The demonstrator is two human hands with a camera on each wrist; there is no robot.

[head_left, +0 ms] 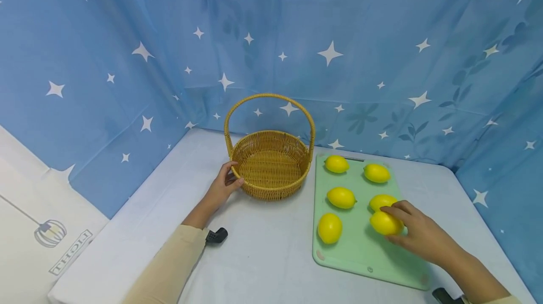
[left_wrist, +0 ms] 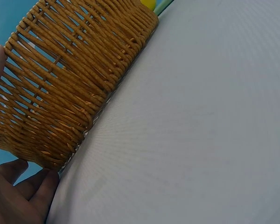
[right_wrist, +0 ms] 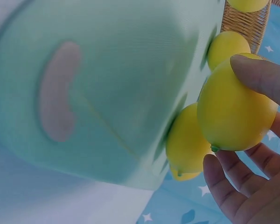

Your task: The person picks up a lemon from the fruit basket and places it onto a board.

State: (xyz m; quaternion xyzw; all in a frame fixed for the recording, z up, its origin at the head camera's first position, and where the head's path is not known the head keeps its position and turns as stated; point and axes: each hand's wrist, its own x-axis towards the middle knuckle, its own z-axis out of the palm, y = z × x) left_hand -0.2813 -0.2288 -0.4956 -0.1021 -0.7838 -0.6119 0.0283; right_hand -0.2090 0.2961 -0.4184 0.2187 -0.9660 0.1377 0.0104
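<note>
At the back of the table stands a round wicker basket (head_left: 269,193) with a tall hoop handle. My left hand (head_left: 222,186) grips its left front side, thumb toward the rim and fingers against the weave; the left wrist view shows the woven wall (left_wrist: 79,70) and fingertips low against it. Over the green cutting board (head_left: 356,252), my right hand (head_left: 417,231) pinches a yellow lemon (right_wrist: 235,107) between thumb and fingers, held just off the surface. Right behind it lies another lemon (head_left: 382,200), partly covered in the head view.
More lemons lie on the board: one front left (head_left: 329,228), one mid left (head_left: 341,198), and two along the back, a left lemon (head_left: 336,164) and a right lemon (head_left: 376,173). A white cloth (head_left: 263,257) covers the table. Blue star-printed curtains (head_left: 271,35) hang close behind.
</note>
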